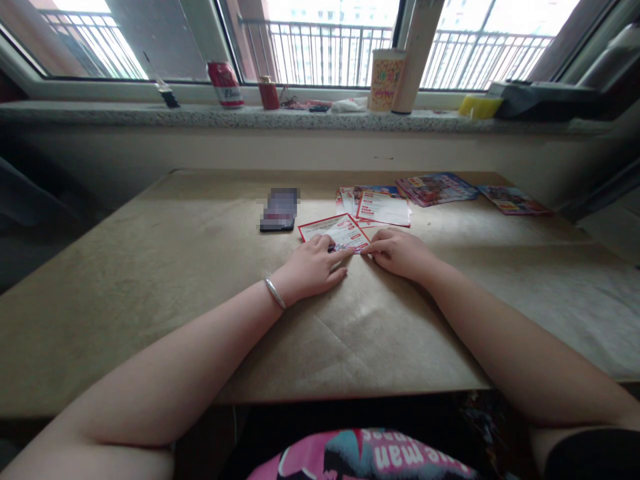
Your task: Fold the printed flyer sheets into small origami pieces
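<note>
A white, red-bordered printed paper sheet is pressed onto a beige-covered tabletop by the unclosed, outstretched fingers of the left hand. Its near corner is touched by the right hand; whether it is pinched there cannot be told. Similar white printed cards are piled just beyond.

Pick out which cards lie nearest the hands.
The white, red-bordered cards, with the left hand and right hand at their near side; the other cards lie farther back.
</note>
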### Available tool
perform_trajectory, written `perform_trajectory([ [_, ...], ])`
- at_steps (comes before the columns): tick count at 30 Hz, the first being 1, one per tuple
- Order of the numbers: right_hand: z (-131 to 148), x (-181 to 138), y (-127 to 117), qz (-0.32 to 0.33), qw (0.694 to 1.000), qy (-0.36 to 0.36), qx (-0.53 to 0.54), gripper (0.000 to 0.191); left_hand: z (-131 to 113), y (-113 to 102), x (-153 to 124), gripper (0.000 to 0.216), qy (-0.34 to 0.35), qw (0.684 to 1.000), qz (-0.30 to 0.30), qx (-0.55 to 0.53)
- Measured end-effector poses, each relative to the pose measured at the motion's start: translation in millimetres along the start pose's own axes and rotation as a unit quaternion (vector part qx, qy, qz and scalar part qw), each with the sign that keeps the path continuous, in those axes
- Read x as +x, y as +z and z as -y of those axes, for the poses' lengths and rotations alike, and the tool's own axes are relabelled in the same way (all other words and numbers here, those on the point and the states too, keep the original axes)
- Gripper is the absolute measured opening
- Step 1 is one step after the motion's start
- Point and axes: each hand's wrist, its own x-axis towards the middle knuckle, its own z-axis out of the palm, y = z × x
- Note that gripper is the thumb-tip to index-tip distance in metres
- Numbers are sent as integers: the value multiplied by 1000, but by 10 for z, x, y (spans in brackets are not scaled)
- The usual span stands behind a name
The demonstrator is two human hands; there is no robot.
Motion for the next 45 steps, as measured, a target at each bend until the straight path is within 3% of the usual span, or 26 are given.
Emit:
perform_trajectory([
  [9, -230, -5, -87, 47, 997, 52, 14, 31, -6, 4, -3, 47, -3, 1000, 4, 6],
  [19, -422, -50, -114, 74, 997, 15, 29, 33, -21, -13, -8, 49, -16, 1000, 23, -2],
  [26, -299, -61, -171, 47, 996, 65, -34, 30, -10, -11, -15, 48, -14, 1000, 19, -2],
  [29, -182, -31, -135, -25, 996, 73, -38, 31, 2, -2, -15, 48, -10, 1000, 14, 0],
  [31, -96, 3, -85, -64, 997, 42, -15, 31, 11, 5, -15, 48, -4, 1000, 8, 4],
  [35, 44, 57, 5, -30, 998, -46, 2, 31, 20, 11, -16, 49, 5, 1000, 1, 15],
  [45, 147, 92, -14, 28, 997, -62, -36, 28, 26, 23, -16, 51, 54, 996, -10, 68],
])
